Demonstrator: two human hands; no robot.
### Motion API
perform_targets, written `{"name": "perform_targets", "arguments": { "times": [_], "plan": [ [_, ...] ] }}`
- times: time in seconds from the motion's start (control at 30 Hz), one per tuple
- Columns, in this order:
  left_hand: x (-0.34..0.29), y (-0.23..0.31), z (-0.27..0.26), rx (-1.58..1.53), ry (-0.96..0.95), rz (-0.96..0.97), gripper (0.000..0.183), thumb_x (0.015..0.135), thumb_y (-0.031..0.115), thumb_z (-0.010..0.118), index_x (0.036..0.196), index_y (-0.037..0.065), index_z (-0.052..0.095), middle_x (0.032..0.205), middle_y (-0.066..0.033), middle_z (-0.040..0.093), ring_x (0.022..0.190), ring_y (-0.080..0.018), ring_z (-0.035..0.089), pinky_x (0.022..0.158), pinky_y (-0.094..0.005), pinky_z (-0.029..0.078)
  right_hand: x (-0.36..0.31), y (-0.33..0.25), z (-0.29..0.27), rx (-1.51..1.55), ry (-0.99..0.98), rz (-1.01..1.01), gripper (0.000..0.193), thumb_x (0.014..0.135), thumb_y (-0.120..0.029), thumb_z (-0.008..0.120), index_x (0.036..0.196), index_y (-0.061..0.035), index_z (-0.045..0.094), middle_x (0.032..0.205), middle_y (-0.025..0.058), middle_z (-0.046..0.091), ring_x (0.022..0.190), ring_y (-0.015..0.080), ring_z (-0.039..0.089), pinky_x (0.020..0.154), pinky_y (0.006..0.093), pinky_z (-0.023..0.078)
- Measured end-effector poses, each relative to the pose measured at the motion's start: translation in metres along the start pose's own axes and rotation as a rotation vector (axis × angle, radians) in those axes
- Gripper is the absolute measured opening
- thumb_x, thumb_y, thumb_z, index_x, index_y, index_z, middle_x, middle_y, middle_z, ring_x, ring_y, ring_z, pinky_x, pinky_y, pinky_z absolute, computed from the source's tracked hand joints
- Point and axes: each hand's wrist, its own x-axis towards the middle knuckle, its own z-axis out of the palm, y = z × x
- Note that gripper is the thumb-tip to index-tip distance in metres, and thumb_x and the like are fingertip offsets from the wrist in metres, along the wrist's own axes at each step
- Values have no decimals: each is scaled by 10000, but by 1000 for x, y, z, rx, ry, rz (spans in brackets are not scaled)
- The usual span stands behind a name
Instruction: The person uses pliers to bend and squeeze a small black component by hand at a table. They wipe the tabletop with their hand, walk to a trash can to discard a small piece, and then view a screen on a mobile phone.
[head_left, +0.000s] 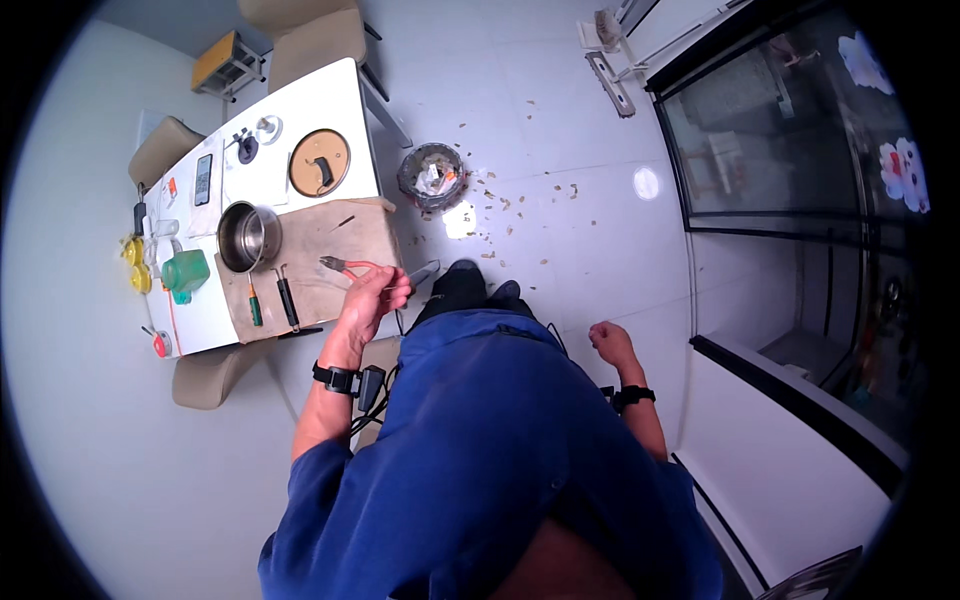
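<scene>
At the table's right edge my left hand (376, 294) is closed at the red-handled pliers (346, 266). Their handles run into the hand, and their metal jaws point left over the brown cloth (310, 230). My right hand (612, 344) is out to the right, above the floor and away from the table, with its fingers curled in. Whatever it holds, if anything, is hidden. Left of the pliers lie a black-handled hooked tool (288, 302) and a green-handled screwdriver (254, 303). Behind these tools stands a steel pot (248, 238).
A round brown tray (320, 163) holding a black object, a phone (203, 180) and a green container (186, 270) are on the white table (262, 182). A waste basket (432, 177) stands beside it, with scraps (506, 200) scattered around. Chairs (318, 45) border the table.
</scene>
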Motion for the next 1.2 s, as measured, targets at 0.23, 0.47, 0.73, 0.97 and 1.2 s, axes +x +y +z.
{"name": "perform_targets", "arguments": {
  "times": [0.23,0.47,0.73,0.97,1.2],
  "plan": [
    [51,29,52,-70,44,-5,231,1066,250,570,1097,37,656,985,-67,722,819,-138,702,729,-263,601,60,-19,-49,-42,-215,41,274,932,-239,656,1039,1,730,852,120,756,800,206,738,751,348,566],
    [156,83,91,-24,77,37,215,1048,258,613,1063,49,663,956,-48,717,813,-115,682,725,-250,577,149,-47,-127,76,-189,169,293,922,-255,642,964,11,756,836,125,759,758,189,723,723,350,565],
    [222,186,134,2,123,116,207,1060,263,599,1057,65,662,970,-22,707,848,-97,659,785,-255,556,281,-130,-238,183,-39,348,172,928,-127,685,970,25,755,839,104,753,681,168,692,658,330,560],
    [246,224,142,-213,387,134,216,1062,270,589,1049,67,662,955,-24,705,855,-115,662,786,-273,560,521,-123,-304,-337,-175,-191,245,933,-231,686,915,5,749,716,94,696,626,156,665,561,328,524],
    [262,206,166,-556,691,188,220,1053,286,600,1051,75,659,916,-29,699,843,-132,669,760,-292,556,691,-387,-371,-470,-405,-305,444,945,-437,666,866,-7,746,613,63,624,497,165,578,465,345,459]
  ]
}}
